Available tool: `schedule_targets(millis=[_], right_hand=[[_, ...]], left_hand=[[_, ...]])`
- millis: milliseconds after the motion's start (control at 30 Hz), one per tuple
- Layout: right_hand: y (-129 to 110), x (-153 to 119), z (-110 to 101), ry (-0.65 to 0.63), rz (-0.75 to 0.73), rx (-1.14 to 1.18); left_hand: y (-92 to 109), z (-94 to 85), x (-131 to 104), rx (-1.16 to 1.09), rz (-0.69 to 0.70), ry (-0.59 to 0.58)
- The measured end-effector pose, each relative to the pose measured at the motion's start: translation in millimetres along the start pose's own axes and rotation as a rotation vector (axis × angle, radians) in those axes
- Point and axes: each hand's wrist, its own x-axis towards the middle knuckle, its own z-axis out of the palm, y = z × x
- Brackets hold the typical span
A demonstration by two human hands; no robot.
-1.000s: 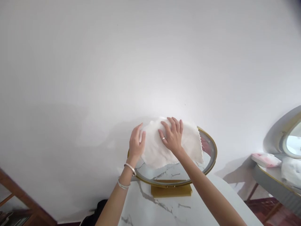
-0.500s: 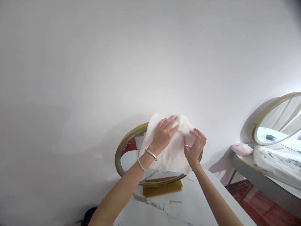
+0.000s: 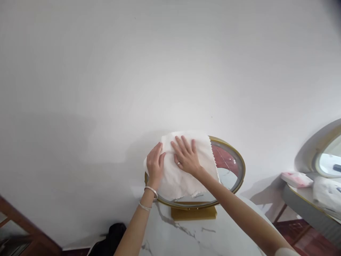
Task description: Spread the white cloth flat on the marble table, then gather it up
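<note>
A white cloth (image 3: 194, 181) with a scalloped edge covers the left and middle parts of an oval, gold-rimmed mirror (image 3: 241, 161). Spread on the cloth near its upper middle is my right hand (image 3: 186, 155), fingers apart, with a ring on one finger. My left hand (image 3: 155, 163) grips the cloth at the mirror's left side, its fingers and thumb bent around the edge. Bare glass shows at the right and reflects red and white. Below, a gold base (image 3: 194, 213) stands on a white marbled table (image 3: 183, 236).
At the right, a second table (image 3: 306, 202) holds a pink and white packet (image 3: 297, 179), a white bag (image 3: 327, 193) and another gold-rimmed mirror (image 3: 330, 160). A black object (image 3: 110, 241) lies low at the left, near a brown wooden frame (image 3: 34, 231). A wall rises behind.
Both hands and the cloth have moved left across the mirror, uncovering its right side. My right hand has gone from the right rim to lying spread on the cloth. The view has shifted slightly left.
</note>
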Motion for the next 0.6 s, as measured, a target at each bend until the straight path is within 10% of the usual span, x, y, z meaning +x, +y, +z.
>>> schedule_targets(millis=[233, 400, 600], right_hand=[[-24, -28, 28, -0.042, -0.465, 0.173], [18, -15, 16, -0.020, -0.288, 0.173], [51, -3, -7, -0.052, -0.117, 0.040]], left_hand=[[-41, 2.9, -72, 0.072, -0.085, 0.189], [-17, 22.6, -27, 0.083, 0.190, 0.198], [15, 30.6, 26, 0.019, 0.184, 0.196]])
